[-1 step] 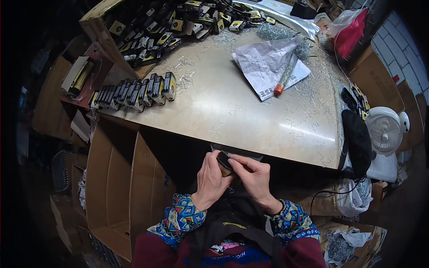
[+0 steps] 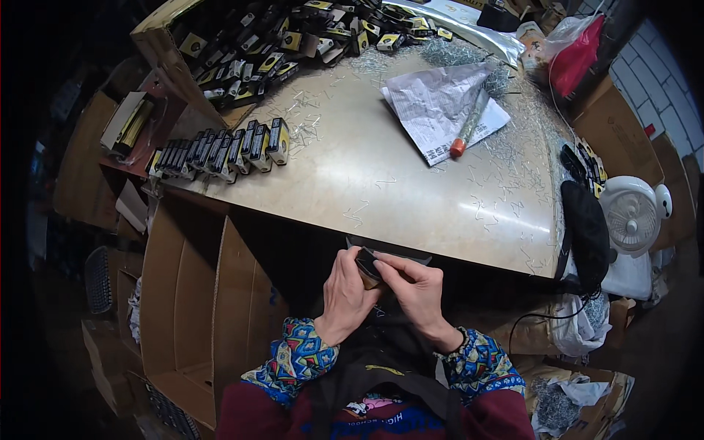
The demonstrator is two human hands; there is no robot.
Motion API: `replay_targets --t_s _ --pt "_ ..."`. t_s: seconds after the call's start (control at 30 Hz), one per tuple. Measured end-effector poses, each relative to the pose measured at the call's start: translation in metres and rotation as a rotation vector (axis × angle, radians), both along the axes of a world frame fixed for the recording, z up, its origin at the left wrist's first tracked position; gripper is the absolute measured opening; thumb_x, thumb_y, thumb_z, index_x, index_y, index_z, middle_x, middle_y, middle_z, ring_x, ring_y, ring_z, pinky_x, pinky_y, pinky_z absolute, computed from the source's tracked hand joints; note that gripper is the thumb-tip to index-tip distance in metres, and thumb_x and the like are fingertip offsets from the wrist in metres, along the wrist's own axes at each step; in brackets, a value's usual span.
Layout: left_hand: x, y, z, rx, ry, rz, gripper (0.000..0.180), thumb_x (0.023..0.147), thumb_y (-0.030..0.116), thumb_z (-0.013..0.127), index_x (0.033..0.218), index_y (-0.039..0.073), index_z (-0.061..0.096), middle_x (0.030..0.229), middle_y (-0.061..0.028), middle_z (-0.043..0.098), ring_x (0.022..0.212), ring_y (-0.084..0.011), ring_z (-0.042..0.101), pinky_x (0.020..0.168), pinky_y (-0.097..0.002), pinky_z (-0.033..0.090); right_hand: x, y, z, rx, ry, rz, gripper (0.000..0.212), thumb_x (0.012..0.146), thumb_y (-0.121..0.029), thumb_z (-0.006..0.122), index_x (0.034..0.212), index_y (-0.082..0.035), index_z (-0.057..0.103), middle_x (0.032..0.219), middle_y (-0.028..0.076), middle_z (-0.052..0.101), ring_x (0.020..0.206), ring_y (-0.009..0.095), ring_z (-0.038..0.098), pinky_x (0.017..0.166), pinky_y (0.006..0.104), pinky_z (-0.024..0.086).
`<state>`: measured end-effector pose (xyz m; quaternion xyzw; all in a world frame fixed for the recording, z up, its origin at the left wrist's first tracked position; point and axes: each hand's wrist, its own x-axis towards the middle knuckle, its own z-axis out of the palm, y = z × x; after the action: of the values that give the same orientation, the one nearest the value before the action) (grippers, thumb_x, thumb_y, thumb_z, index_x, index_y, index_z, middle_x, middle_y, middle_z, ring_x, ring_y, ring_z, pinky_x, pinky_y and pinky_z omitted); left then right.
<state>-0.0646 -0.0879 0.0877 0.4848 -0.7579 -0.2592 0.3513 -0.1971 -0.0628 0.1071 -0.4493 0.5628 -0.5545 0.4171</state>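
Just off the table's front edge, I hold a small black and yellow box [image 2: 367, 262] above my lap. My left hand [image 2: 345, 297] is closed round its left side. The fingers and thumb of my right hand [image 2: 416, 295] pinch its right side near the dark top. Much of the box is hidden by my fingers. On the table to my left, a slanting row of similar small boxes [image 2: 220, 154] stands upright, side by side. Farther back lies a big heap of the same boxes [image 2: 271, 51].
Thin bent metal pieces [image 2: 499, 198] lie scattered over the table [image 2: 308, 183]. Crumpled paper [image 2: 425, 103] lies on it under a clear tube with an orange end [image 2: 462, 139]. A tall open cardboard carton [image 2: 183, 293] stands at left, a white fan [image 2: 631, 213] at right.
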Motion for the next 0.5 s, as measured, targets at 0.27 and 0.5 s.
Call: replay_targets --t_s 0.27,0.5 --pt "0.016 -0.013 -0.003 0.132 0.029 -0.027 0.063 0.074 0.012 0.076 0.122 -0.001 0.038 0.105 -0.0213 0.051 0.095 -0.0408 0.057 0.075 -0.0438 0.049 0.017 -0.01 -0.004 -0.56 0.699 0.013 0.018 0.08 0.006 0.067 0.097 0.005 0.066 0.098 0.023 0.069 0.084 0.034 0.07 0.074 0.0331 0.057" --pt "0.026 -0.099 0.029 -0.122 0.016 -0.004 0.055 0.088 0.016 0.064 0.134 -0.004 0.039 0.116 -0.0192 0.054 0.108 -0.0361 0.053 0.093 -0.041 0.041 -0.006 -0.084 0.003 -0.284 0.265 0.014 0.026 0.1 -0.006 0.049 0.117 0.008 0.062 0.115 0.014 0.066 0.104 0.018 0.063 0.091 0.0287 0.049"
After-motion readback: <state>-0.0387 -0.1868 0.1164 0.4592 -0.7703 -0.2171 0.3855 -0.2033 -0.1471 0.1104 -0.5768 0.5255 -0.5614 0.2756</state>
